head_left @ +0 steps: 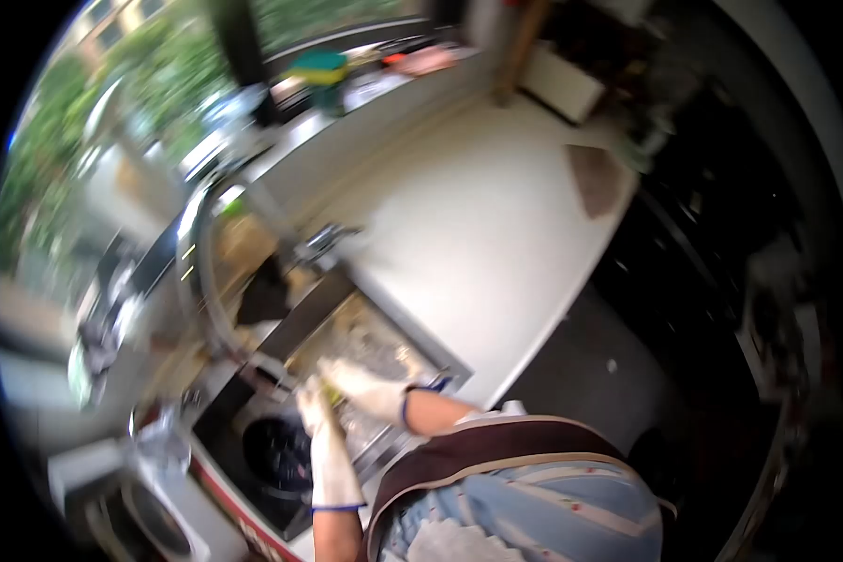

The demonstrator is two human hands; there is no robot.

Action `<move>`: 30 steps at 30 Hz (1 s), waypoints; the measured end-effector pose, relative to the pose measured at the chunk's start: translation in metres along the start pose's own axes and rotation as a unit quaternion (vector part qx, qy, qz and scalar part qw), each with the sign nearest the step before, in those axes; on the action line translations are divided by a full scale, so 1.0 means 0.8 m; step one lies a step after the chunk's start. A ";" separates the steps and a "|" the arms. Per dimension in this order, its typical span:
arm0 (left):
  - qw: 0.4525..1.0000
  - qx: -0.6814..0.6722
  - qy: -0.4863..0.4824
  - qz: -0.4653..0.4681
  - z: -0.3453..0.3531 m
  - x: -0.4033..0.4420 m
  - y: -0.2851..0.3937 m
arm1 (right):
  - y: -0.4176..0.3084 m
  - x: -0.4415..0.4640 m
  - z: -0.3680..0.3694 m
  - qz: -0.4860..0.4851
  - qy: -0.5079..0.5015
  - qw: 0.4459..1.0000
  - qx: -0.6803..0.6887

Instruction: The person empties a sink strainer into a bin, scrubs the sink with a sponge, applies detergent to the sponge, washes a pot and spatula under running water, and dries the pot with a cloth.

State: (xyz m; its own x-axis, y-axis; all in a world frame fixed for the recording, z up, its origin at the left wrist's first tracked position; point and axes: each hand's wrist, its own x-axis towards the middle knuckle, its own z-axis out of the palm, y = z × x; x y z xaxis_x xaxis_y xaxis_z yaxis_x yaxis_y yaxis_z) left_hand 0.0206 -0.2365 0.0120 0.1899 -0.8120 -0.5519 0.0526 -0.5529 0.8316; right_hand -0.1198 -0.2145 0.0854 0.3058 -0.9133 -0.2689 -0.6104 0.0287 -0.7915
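Both hands wear long cream gloves with blue cuffs and are over a sink (412, 330). My left hand (314, 407) and my right hand (342, 377) are close together near the divider between two basins. Something small and yellow-green shows between them, too blurred to name. Motion blur smears the fingers of each hand. Behind the right hand, the basin holds a blurred, shiny, clear mass. A dark round pan or bowl (276, 454) sits in the other basin, beside my left hand.
A curved faucet (189, 248) and a tap handle (320, 242) stand behind the sink. White counter (459, 225) extends to the right, with a brown mat (597, 178). A green and yellow sponge (318, 66) is on the window ledge. A white appliance (150, 515) stands at lower left.
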 end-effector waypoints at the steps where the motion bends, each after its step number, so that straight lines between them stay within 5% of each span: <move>1: 0.997 0.072 0.011 -0.022 0.003 -0.003 0.013 | 0.011 0.013 0.012 0.064 0.092 0.940 0.323; 2: 0.983 0.168 0.041 0.056 -0.006 0.019 -0.008 | 0.048 0.049 0.034 0.130 0.154 0.953 0.228; 4: 0.944 0.292 0.130 0.075 -0.003 0.029 -0.013 | 0.056 0.082 0.009 0.217 0.064 0.933 0.280; 5: 0.956 0.251 0.113 0.100 0.002 0.011 0.014 | 0.083 0.102 0.032 0.184 0.087 0.879 0.430; 7: 0.975 0.191 0.105 0.043 0.014 -0.018 0.057 | 0.046 0.080 -0.003 0.208 0.051 0.849 0.484; 9: 0.983 0.112 0.114 0.088 0.017 -0.009 0.042 | 0.054 0.080 0.009 0.167 0.042 0.821 0.544; 11: 0.971 0.092 0.116 0.190 0.020 0.025 -0.009 | 0.051 0.083 0.009 0.191 0.036 0.831 0.520; 15: 0.976 0.055 0.098 0.186 0.042 0.000 0.031 | 0.070 0.100 0.045 0.126 0.087 0.852 0.501; 17: 0.977 -0.158 0.092 0.109 0.060 0.029 0.008 | 0.058 0.091 0.047 0.072 0.066 0.823 0.560; 18: 0.969 -0.037 0.141 0.202 0.065 0.036 -0.003 | 0.049 0.086 0.045 0.044 0.056 0.806 0.588; 21: 0.970 -0.083 0.106 0.204 0.074 0.036 0.000 | 0.014 0.068 0.030 -0.039 0.025 0.746 0.664; 22: 0.970 -0.104 0.088 0.203 0.076 0.034 0.002 | -0.011 0.061 0.014 0.020 0.007 0.694 0.720; 25: 0.965 -0.167 0.034 0.198 0.079 0.015 0.030 | 0.013 0.067 0.022 0.038 0.014 0.727 0.685; 26: 0.849 -0.528 -0.010 -0.006 0.077 0.003 0.054 | 0.022 0.070 0.028 0.043 0.015 0.735 0.677; 29: 0.909 -0.414 0.028 0.032 0.083 0.007 0.045 | 0.036 0.077 0.027 0.113 0.091 0.796 0.588; 30: 0.916 -0.395 0.033 0.060 0.082 0.007 0.045 | 0.015 0.078 0.011 0.181 0.102 0.861 0.464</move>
State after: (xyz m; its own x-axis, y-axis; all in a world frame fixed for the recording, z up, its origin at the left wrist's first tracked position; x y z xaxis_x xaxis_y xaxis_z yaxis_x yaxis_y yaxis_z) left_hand -0.0403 -0.2733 0.0343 0.2986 -0.8300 -0.4712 0.7154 -0.1322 0.6861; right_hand -0.1015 -0.2675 0.0537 0.0250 -0.8257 -0.5635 0.2372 0.5525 -0.7990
